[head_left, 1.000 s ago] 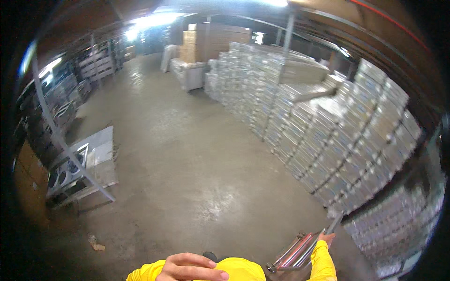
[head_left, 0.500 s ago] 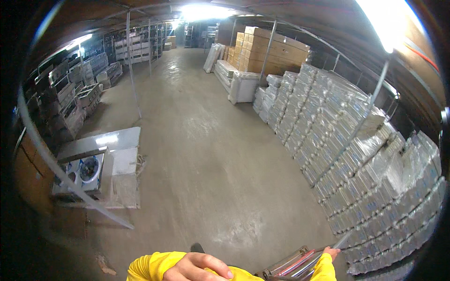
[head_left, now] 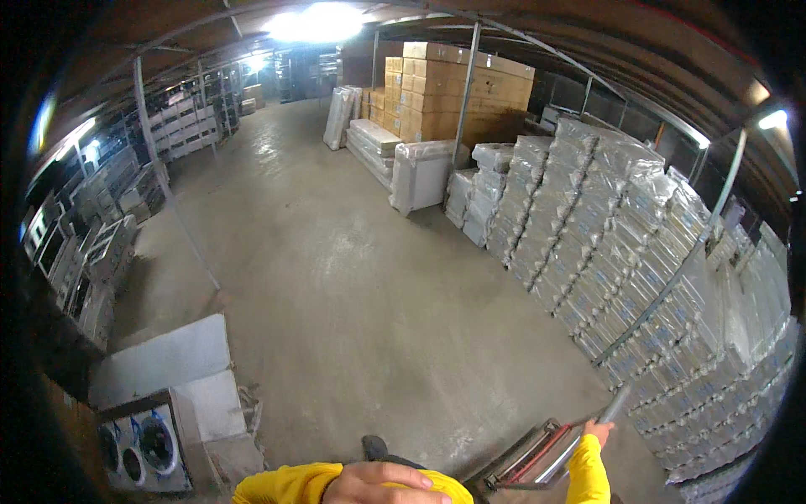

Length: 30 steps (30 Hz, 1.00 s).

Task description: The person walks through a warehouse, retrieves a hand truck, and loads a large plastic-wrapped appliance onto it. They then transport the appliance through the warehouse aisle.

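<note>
My right hand [head_left: 599,431], at the end of a yellow sleeve, is closed round a grey bar [head_left: 618,403] whose upper end points toward the wrapped stack on the right. Just left of that hand, a low dark frame [head_left: 512,454] has red and silver bars across it; how it joins the grey bar is unclear. My left hand [head_left: 378,484] lies across the front of my yellow top, fingers stretched out and nothing visible in it. Its fingertips are partly cut by the lower edge. A dark shoe [head_left: 374,447] shows on the floor between my hands.
Plastic-wrapped stacked units [head_left: 579,227] line the right side behind a slanting metal pole [head_left: 672,294]. Brown cartons [head_left: 462,92] rise farther back. At lower left sits a unit with round openings [head_left: 151,445], beside white panels [head_left: 168,357]. Concrete floor [head_left: 336,277] runs between.
My view has turned to the right, so the room shifts left in the picture. My right hand keeps its grip on the bar; my left stays against my front.
</note>
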Available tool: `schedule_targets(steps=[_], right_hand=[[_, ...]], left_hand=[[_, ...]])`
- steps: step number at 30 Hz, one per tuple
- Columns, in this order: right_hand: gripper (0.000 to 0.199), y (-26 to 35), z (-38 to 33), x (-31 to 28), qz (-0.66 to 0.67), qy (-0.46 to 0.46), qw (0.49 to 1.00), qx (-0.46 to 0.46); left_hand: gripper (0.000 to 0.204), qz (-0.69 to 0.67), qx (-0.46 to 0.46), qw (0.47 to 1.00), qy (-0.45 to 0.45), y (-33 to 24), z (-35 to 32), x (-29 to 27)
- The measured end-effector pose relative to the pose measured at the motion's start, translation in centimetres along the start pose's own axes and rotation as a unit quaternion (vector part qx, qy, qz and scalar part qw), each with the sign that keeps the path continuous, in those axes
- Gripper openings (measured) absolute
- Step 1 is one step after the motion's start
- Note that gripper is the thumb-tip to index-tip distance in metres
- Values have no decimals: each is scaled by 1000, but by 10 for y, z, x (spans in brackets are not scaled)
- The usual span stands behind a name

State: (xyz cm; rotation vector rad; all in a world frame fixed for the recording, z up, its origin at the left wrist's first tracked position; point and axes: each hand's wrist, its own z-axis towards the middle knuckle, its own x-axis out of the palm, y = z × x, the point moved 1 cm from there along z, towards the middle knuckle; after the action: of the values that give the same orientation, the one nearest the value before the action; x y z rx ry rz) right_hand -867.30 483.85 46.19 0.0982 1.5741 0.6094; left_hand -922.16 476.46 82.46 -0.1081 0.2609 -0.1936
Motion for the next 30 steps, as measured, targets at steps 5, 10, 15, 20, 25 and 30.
schedule_targets(steps=[5,10,15,20,25,30], right_hand=[[62,198,-76,105,-2,52,999,-8],[64,350,-120,160,-17,6,1000,4],[56,507,-184,243,-3,-11,1000,-30],[55,674,-264,318,-36,-4,999,-15],[58,840,-354,387,3,22,999,-43],[58,995,-411,498,-13,24,1000,9]], left_hand=[[16,-27,-22,999,-30,115,-16,-150],[14,-16,-49,999,-12,243,-66,-306],[11,9,-43,999,16,369,-103,-482],[13,22,-14,999,-48,494,-108,-643],[19,-85,-13,991,-100,632,-115,-771],[26,-107,-15,991,-82,784,-141,-905]])
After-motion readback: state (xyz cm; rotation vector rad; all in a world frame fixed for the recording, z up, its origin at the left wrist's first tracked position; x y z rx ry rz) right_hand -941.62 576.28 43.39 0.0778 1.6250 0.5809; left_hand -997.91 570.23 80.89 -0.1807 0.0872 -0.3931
